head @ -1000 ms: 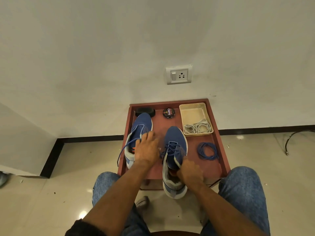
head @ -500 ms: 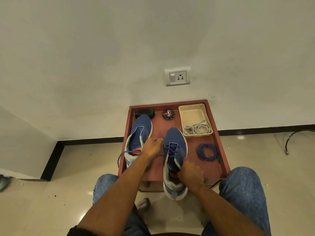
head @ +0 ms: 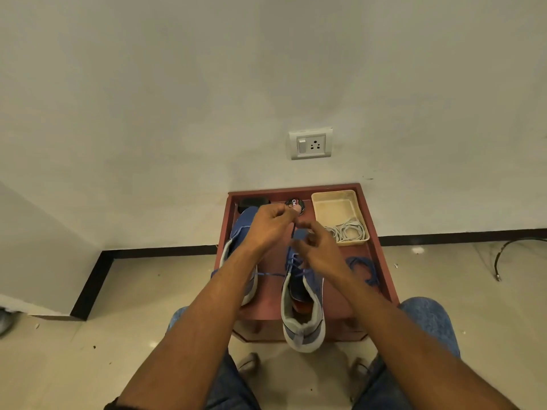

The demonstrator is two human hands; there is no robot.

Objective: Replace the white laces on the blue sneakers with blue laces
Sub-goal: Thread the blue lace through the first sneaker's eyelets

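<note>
Two blue sneakers sit on a small red-brown table [head: 381, 261] in the lower middle of the frame: the left sneaker [head: 239, 232] is mostly hidden behind the left forearm, and the right sneaker [head: 303, 315] hangs its heel over the table's near edge. Both hands are raised above the shoes, close together. The left hand [head: 270, 226] has its fingers curled, apparently pinching a blue lace [head: 270, 274] that trails across between the shoes. The right hand [head: 318, 247] has its fingers curled too, but it's blurry, so I can't tell what it's gripping.

At the back of the table sit one cream tray [head: 336, 202] holding the coiled white laces [head: 346, 232], one round polish tin [head: 296, 205] and one dark object [head: 251, 202]. One spare blue lace bundle [head: 362, 269] lies on the right. Behind is a plain wall with one socket [head: 310, 143], above a glossy tile floor.
</note>
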